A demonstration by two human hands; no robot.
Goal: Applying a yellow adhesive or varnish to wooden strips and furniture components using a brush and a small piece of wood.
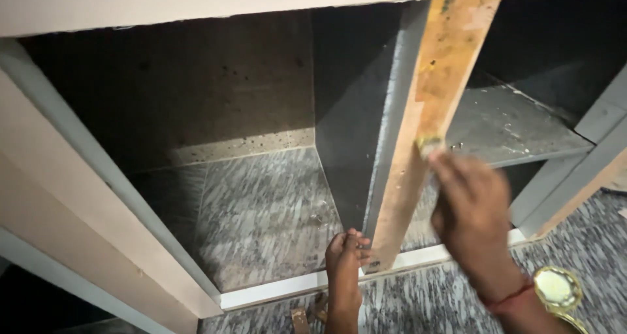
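Looking down into an open cabinet [196, 112] from a head camera, two bare hands are working at its upright wooden divider [418, 131], a bare plywood edge standing between two compartments. The left hand [346, 252] is gripping the bottom of the divider, fingers curled around its lower front corner where it is meeting the white base strip [287, 288]. The right hand [470, 210] is blurred; its fingertips are pinched shut on a small pale object [429, 144], possibly a scrap of sandpaper or cloth, which is pressing against the front edge of the divider about halfway up. What the object is cannot be told for sure. A red thread [506, 298] is circling the right wrist, and a gold wristwatch [557, 288] is sitting just below it. To the right of the divider a grey shelf [509, 125] is lying dusty. The cabinet's left compartment is opening onto grey speckled stone flooring [261, 216], which is also running outside the cabinet. A pale door panel [85, 229] is slanting along the left side
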